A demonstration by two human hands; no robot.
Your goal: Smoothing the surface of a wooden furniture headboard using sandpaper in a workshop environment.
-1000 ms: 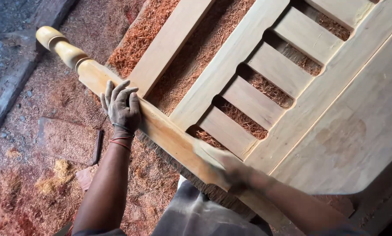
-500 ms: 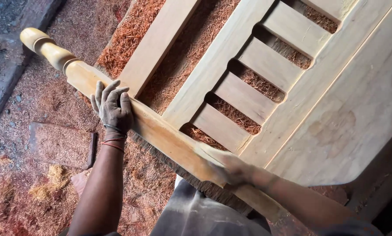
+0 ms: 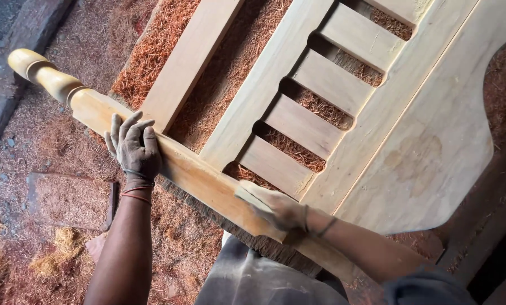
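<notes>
Down at the work, I see the left hand (image 3: 133,148) lying flat with its fingers (image 3: 130,125) spread open on the turned wooden post (image 3: 168,161) of a pale slatted headboard frame (image 3: 343,107), which lies tilted across a floor thick with reddish sawdust (image 3: 66,186). My right hand (image 3: 278,210) sits further down the same post, fingers closed on what looks like a small sanding block (image 3: 252,194), though motion blur there keeps me from being sure. Just left of the left hand, the post narrows to a rounded finial (image 3: 30,62).
</notes>
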